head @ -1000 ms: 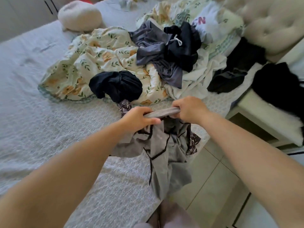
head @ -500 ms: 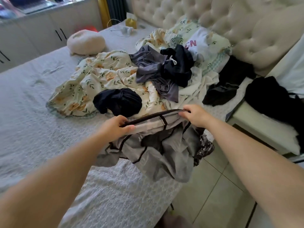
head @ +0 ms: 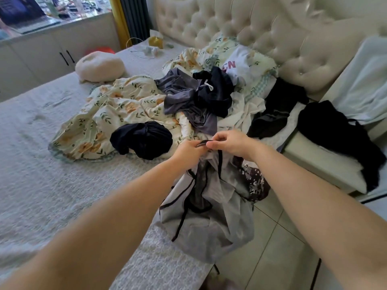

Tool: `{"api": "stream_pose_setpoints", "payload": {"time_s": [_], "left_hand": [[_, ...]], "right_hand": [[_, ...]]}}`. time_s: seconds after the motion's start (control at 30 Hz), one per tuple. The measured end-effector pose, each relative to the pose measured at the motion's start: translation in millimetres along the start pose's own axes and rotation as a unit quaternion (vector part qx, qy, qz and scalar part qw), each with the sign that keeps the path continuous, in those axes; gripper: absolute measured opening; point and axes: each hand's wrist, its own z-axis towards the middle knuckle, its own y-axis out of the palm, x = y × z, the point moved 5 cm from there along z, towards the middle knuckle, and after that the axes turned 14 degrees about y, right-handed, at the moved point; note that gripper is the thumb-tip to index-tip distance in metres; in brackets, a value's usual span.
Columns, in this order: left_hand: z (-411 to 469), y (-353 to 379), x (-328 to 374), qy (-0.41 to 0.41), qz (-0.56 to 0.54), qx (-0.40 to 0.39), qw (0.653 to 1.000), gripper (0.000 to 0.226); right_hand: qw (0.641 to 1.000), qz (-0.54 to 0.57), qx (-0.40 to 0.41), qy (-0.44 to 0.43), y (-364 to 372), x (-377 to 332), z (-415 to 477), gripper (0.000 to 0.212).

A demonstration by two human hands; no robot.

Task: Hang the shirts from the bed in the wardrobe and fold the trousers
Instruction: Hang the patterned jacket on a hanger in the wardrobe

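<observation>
Grey black-piped garment (head: pixel 211 218), one: fingers of left hand (head: pixel 188 151) and right hand (head: pixel 230 143) are pinching its trim; advisably spreading it wide and shaking it flat.

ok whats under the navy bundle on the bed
The floral quilt lies under the navy bundle, spread on the bed cover. Anything tucked beneath the bundle itself is hidden.

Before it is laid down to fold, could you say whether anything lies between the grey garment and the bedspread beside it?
Nothing visible does; the navy bundle and floral quilt lie farther back than the grey garment.
</observation>
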Motion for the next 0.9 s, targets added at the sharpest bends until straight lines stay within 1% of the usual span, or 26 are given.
{"api": "stream_pose_setpoints", "payload": {"time_s": [0.07, 0.1, 0.13, 0.17, 0.2, 0.27, 0.33, 0.4, 0.43, 0.47, 0.5, 0.53, 0.57, 0.6, 0.63, 0.67, 0.7, 0.73, 0.77, 0.8, 0.83, 0.87, 0.9], "left_hand": [[-0.4, 0.4, 4.9, -0.011, -0.020, 0.010, 1.000, 0.016], [-0.4, 0.2, 6.4, -0.015, -0.031, 0.016, 0.999, 0.015], [-0.4, -0.4, 8.0, -0.022, -0.039, 0.023, 0.999, 0.016], [0.3, -1.3, 9.0, -0.028, -0.046, 0.028, 0.998, 0.016], [1.9, -2.8, 9.1, -0.034, -0.055, 0.034, 0.997, 0.017], [3.3, -9.5, 8.3, -0.043, -0.077, 0.056, 0.995, 0.016], [2.8, -18.8, 5.7, -0.041, -0.078, 0.072, 0.993, 0.014], [-0.6, -27.6, 1.7, -0.033, -0.049, 0.073, 0.996, 0.015], [-1.7, -30.8, 0.2, -0.031, -0.033, 0.066, 0.997, 0.013], [-2.0, -32.8, -0.7, -0.031, -0.020, 0.056, 0.998, 0.010], [-1.4, -34.0, -0.6, -0.032, -0.006, 0.047, 0.998, 0.012], [-0.5, -34.4, 0.8, -0.034, 0.012, 0.042, 0.998, 0.016], [0.7, -34.5, 3.7, -0.034, 0.027, 0.041, 0.998, 0.019], [2.2, -33.9, 6.8, -0.033, 0.035, 0.042, 0.998, 0.021], [3.9, -32.4, 9.4, -0.034, 0.036, 0.041, 0.998, 0.022], [4.9, -30.1, 11.7, -0.037, 0.036, 0.037, 0.998, 0.023], [5.4, -27.5, 13.6, -0.040, 0.032, 0.030, 0.998, 0.025], [5.7, -24.5, 15.0, -0.041, 0.024, 0.027, 0.999, 0.027], [6.3, -21.6, 15.8, -0.041, 0.012, 0.030, 0.999, 0.031], [6.7, -18.5, 17.0, -0.041, -0.002, 0.037, 0.998, 0.033], [6.9, -15.3, 19.1, -0.039, -0.022, 0.042, 0.998, 0.031], [6.9, -12.1, 22.1, -0.037, -0.048, 0.045, 0.997, 0.027], [7.2, -9.8, 25.2, -0.034, -0.080, 0.045, 0.995, 0.023]], "right_hand": [[0.998, 0.025, -0.040, 0.042, -0.1, 16.1, -1.0, 0.025], [0.996, 0.011, -0.059, 0.059, 1.6, 24.3, -1.2, 0.023], [0.995, -0.030, -0.060, 0.074, 4.1, 32.6, -1.6, 0.018], [0.991, -0.082, -0.046, 0.093, 5.7, 41.7, -1.4, 0.015], [0.984, -0.133, -0.019, 0.121, 6.2, 51.9, -1.2, 0.016], [0.963, -0.207, 0.023, 0.173, 3.5, 72.3, -4.1, 0.028], [0.956, -0.227, 0.019, 0.184, -2.1, 84.2, -7.4, 0.031], [0.968, -0.178, 0.027, 0.173, -14.6, 85.0, -8.5, 0.028], [0.976, -0.129, 0.061, 0.162, -24.1, 82.3, -7.2, 0.023], [0.979, -0.067, 0.119, 0.150, -35.7, 78.7, -5.7, 0.017], [0.973, -0.005, 0.183, 0.139, -46.7, 75.5, -5.1, 0.012], [0.960, 0.044, 0.240, 0.136, -53.9, 73.6, -5.8, 0.013], [0.945, 0.062, 0.289, 0.137, -57.1, 72.4, -7.1, 0.020], [0.930, 0.051, 0.335, 0.141, -57.5, 70.6, -10.1, 0.028], [0.916, 0.031, 0.374, 0.141, -55.5, 69.4, -13.3, 0.030], [0.910, 0.019, 0.390, 0.139, -50.6, 68.1, -15.6, 0.027], [0.920, 0.019, 0.366, 0.138, -41.7, 67.5, -14.6, 0.020], [0.942, 0.012, 0.305, 0.138, -28.3, 67.3, -10.1, 0.015], [0.966, -0.015, 0.222, 0.133, -10.7, 67.2, -4.8, 0.016], [0.980, -0.046, 0.148, 0.123, 6.9, 67.2, -0.5, 0.021], [0.986, -0.065, 0.113, 0.105, 20.8, 66.0, 1.6, 0.027], [0.987, -0.070, 0.117, 0.084, 29.4, 63.4, 2.6, 0.035], [0.985, -0.062, 0.145, 0.069, 33.6, 61.8, 3.0, 0.044]]}}
